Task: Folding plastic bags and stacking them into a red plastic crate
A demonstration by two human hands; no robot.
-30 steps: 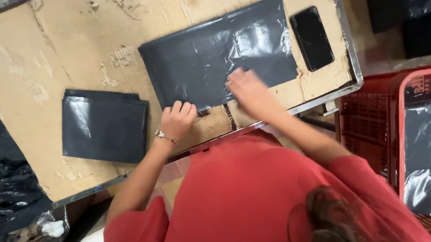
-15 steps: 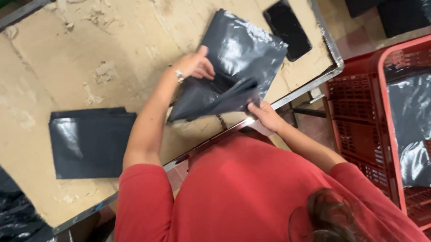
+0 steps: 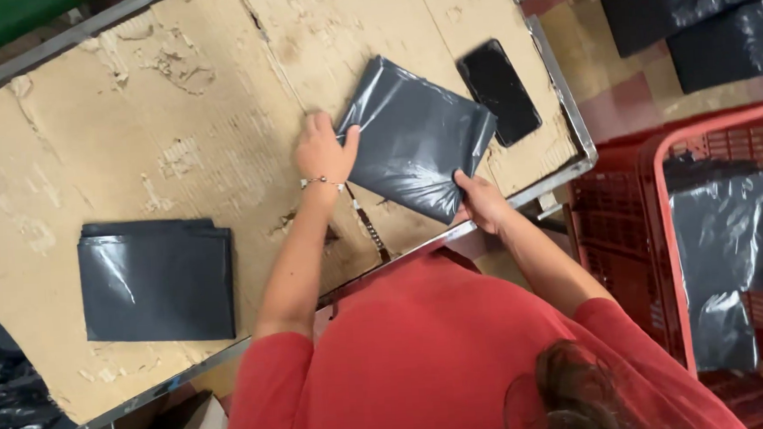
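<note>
Overhead, from the head camera, the only view, a folded dark plastic bag [image 3: 417,136] lies on the cardboard-covered surface [image 3: 177,138], tilted so one corner points toward five o'clock. The left hand [image 3: 324,150] rests at the bag's nine o'clock edge, palm down with fingers loosely spread and the thumb laid on the plastic; it seems to be pinning that side so the slick film does not spring open. The right hand [image 3: 483,202] is at the bag's five o'clock corner, near the metal rim of the surface, thumb on top and fingers under the fold, pinching the plastic, probably to keep the layers square. A black phone [image 3: 498,92] lies flat at about two o'clock from the bag, just beside it, within reach but apart from the folding.

At eight o'clock, well apart, a stack of folded dark bags [image 3: 156,281] sits with edges aligned, as if set aside as finished pieces.

At three o'clock, off the surface, a red plastic crate [image 3: 657,156] holds crumpled dark plastic bags [image 3: 736,257], loose and unfolded. How many it holds cannot be told.
</note>
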